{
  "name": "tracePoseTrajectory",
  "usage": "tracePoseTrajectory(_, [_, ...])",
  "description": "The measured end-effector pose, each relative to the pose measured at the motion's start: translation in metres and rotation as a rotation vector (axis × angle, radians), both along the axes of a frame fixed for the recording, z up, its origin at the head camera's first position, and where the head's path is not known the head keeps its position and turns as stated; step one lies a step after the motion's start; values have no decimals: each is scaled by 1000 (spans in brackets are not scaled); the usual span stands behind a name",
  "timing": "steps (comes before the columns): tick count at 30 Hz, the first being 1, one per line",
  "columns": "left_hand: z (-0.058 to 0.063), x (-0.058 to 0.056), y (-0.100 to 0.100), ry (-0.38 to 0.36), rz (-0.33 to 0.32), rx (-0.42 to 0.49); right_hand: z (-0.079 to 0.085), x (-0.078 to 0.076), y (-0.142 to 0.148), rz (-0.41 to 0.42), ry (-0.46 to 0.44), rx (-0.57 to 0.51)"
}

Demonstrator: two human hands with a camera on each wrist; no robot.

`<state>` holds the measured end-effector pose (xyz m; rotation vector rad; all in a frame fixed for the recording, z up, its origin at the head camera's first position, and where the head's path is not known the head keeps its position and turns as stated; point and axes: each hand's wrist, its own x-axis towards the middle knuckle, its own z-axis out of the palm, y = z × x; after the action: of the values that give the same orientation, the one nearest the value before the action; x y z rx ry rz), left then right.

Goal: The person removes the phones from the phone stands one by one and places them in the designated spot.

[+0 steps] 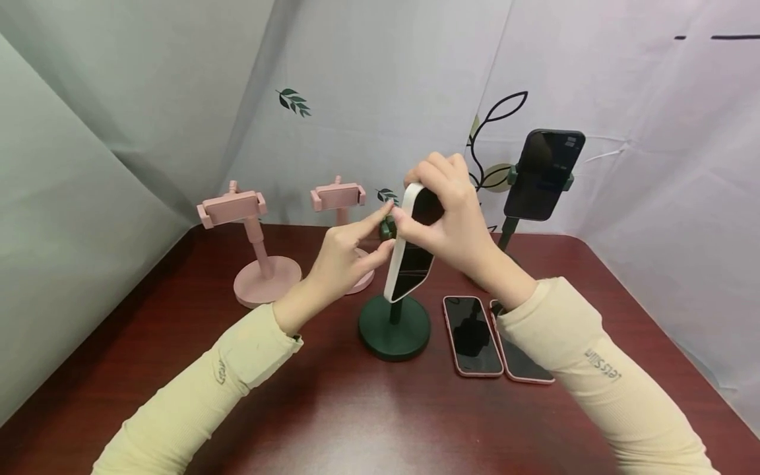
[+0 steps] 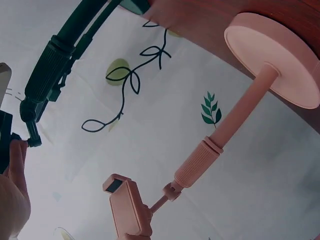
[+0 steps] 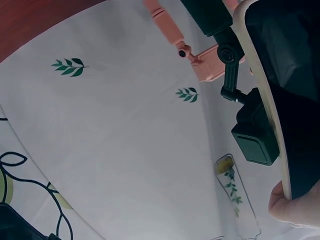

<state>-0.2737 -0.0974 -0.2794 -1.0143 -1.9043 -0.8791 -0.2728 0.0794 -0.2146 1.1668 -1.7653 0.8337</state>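
Note:
My right hand grips a white-edged phone by its upper part, with the phone tilted and its dark screen turned to the right. Behind the phone is the clamp of a dark green phone stand. The thumb and a finger of my left hand pinch this clamp from the left. In the right wrist view, the green clamp lies against the phone's back edge, and whether the phone sits inside its jaws cannot be told. The left wrist view shows only part of the left hand.
Two pink phone stands with bare clamps stand at the back left. At the back right another green stand holds a black phone. Two pink-edged phones lie on the table, one partly behind the right sleeve. White cloth hangs behind.

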Motion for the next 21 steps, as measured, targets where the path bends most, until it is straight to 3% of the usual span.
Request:
tracePoseTrajectory(7, [0,-4,1,-62,-98,30,1,-2,-1,38,-83,-63])
tracePoseTrajectory(14, [-2,-11,9,-79,-135,166,4,-4,0,80,-144,-105])
tracePoseTrajectory(18, [-1,-10,16,-111,-110,235,5,-5,1,109,-186,-161])
tracePoseTrajectory(21, [0,-8,22,-111,-46,250,8,-4,2,157,-291,-232])
